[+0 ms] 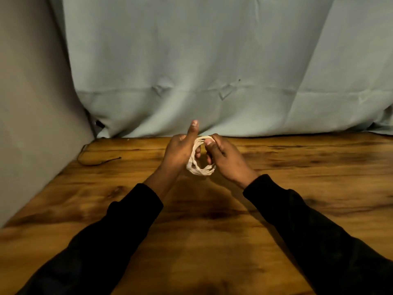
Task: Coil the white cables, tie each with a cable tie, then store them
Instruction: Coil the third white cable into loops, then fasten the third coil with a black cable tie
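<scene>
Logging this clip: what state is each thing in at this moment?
white cable: coiled into loops, held above the table between both hands, no tie visible.
left hand: grips the coil's left side, thumb pointing up.
right hand: pinches the coil's top.
dark cord: lying loose at the table's far left.
table: wooden, bare under the hands.

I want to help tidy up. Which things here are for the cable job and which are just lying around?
For the job:
- white cable coil, held by left hand and right hand

Just lying about:
- thin dark cord on the wooden table
- grey cloth backdrop
</scene>
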